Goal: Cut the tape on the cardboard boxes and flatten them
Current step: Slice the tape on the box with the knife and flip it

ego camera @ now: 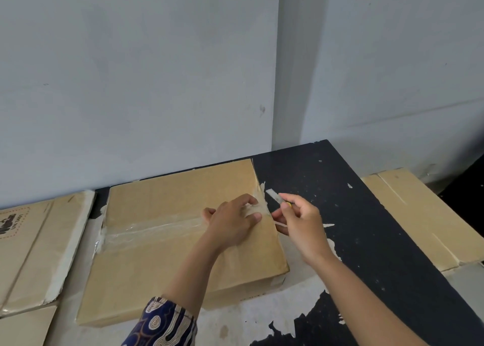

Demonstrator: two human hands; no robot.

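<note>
left hand [231, 221] flat, pinning box [167, 243]; right hand [301, 222] grips cutter [275, 197] beside it; tape [152, 230] uncut, box not flattened

The place reads as a plain storeroom or back-room work area, not a home. Beyond the hands stands a bare, scuffed grey-blue wall [146, 83] meeting in a corner. Beneath them lies a black table [366, 241] whose coating has peeled off in large pale patches. Flat cardboard sheets [31, 243] lie left of the hands, and another flattened carton [424, 214] lies to their right.
</note>
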